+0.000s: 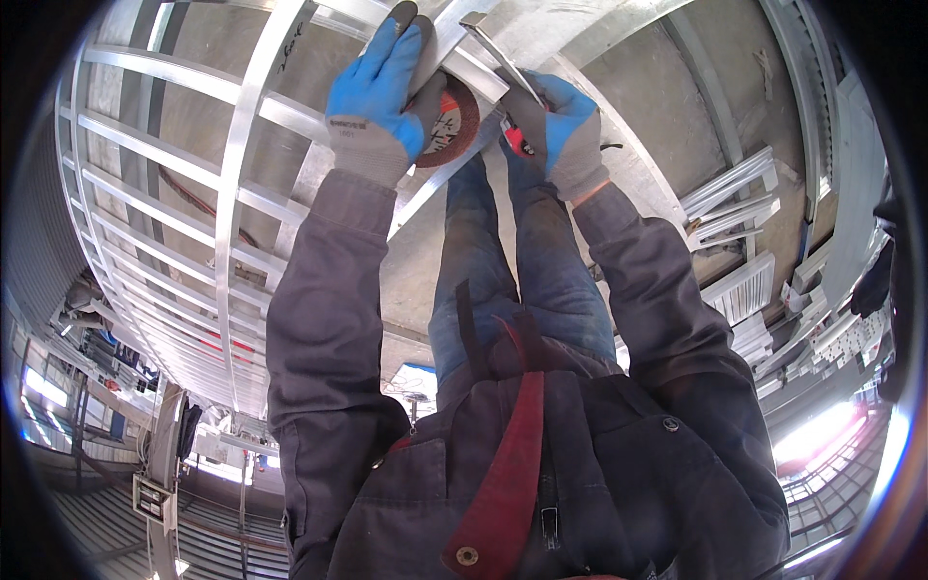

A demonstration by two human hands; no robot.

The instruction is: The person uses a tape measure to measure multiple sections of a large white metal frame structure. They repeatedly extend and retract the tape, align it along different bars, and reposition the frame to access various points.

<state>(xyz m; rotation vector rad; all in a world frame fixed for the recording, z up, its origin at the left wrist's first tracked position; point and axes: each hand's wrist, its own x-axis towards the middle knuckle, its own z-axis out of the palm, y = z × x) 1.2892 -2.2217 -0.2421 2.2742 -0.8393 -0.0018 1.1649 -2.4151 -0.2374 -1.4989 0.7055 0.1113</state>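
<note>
Your right hand (565, 124) pinches the strip (504, 60), its long axis slanting away leftward, while the disc (450, 128) sits against your left hand (375, 101), on its thumb side, fingers nearly together, grip unclear.

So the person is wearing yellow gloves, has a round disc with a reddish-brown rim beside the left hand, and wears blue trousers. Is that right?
Not quite: the gloves are blue and grey, not yellow, as the head view shows. The rest holds: the round disc is beside the left hand, and the trousers are blue.
</note>
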